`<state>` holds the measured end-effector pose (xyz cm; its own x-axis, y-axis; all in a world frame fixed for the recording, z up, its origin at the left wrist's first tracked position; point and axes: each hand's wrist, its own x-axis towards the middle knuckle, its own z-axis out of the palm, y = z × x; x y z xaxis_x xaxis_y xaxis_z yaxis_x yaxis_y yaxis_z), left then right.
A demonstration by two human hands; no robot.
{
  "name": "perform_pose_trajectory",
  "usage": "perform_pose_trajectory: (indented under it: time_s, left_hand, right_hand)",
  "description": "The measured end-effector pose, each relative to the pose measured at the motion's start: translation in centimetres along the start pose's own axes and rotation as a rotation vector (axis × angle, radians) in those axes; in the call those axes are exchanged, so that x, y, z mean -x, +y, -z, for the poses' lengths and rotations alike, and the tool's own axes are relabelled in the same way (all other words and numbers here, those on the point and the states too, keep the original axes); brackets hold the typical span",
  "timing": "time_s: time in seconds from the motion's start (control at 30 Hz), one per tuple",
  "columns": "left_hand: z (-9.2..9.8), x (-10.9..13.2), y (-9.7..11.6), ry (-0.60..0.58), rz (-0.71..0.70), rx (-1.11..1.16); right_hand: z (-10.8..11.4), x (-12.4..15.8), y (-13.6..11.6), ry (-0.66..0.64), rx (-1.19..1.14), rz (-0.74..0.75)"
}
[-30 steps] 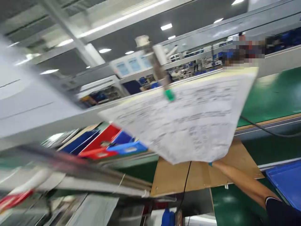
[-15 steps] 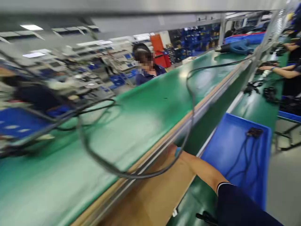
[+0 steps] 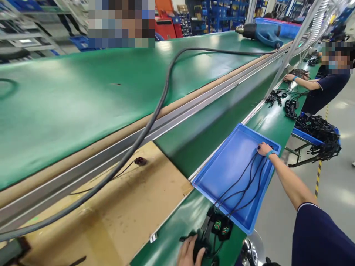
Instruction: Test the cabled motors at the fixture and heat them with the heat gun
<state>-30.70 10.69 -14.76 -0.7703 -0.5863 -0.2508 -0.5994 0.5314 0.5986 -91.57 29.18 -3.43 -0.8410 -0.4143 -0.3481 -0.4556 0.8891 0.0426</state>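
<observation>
My right hand [image 3: 265,149] is closed on the dark connector ends of several black cables at the far right corner of a blue tray [image 3: 222,159]. The thin cables [image 3: 244,190] run across the tray toward its near edge. They lead to black housings [image 3: 220,226] with green and orange parts, on the green table at the tray's near corner. Beside those housings, my left hand [image 3: 191,252] is wrapped round a black object at the bottom of the view. Its exact form is unclear.
A cardboard sheet [image 3: 138,199] with a small dark connector [image 3: 140,161] lies left of the tray. A thick cable [image 3: 163,96] crosses the raised green shelf [image 3: 111,111] from a blue heat gun [image 3: 259,33]. On the right, a person [image 3: 330,83] works near piled black cables [image 3: 318,133].
My right hand has moved from the cardboard to the cable ends in the blue tray. My left hand has come into view. The camera has turned, and the black housings now show.
</observation>
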Motion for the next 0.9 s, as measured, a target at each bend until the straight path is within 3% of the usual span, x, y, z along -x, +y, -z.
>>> perform_pose_trajectory:
  time_s: [0.1, 0.23, 0.4, 0.6, 0.77, 0.9]
  left_hand:
    - [-0.9, -0.6, 3.4, 0.009, 0.034, -0.128]
    - [0.4, -1.8, 5.7, -0.047, 0.108, -0.268]
    - [1.0, -2.0, 5.9, -0.104, 0.127, -0.336]
    - [0.4, -1.6, 6.1, -0.097, 0.185, -0.382]
    - [1.1, -1.4, 6.5, -0.127, 0.277, -0.433]
    - [1.7, -1.0, 5.5, -0.095, 0.34, -0.458]
  right_hand:
    - [-1.4, -0.9, 0.4, -0.022, 0.001, 0.092]
    - [-2.6, -1.6, -0.8, -0.017, -0.06, 0.273]
    - [-2.9, -2.2, -0.5, 0.173, -0.175, 0.246]
    - [-3.2, -2.3, 0.5, 0.1, -0.027, 0.207]
    - [-3.0, -0.3, 2.4, 0.082, 0.041, 0.229]
    - [-2.0, 0.8, 3.9, -0.023, 0.114, 0.286]
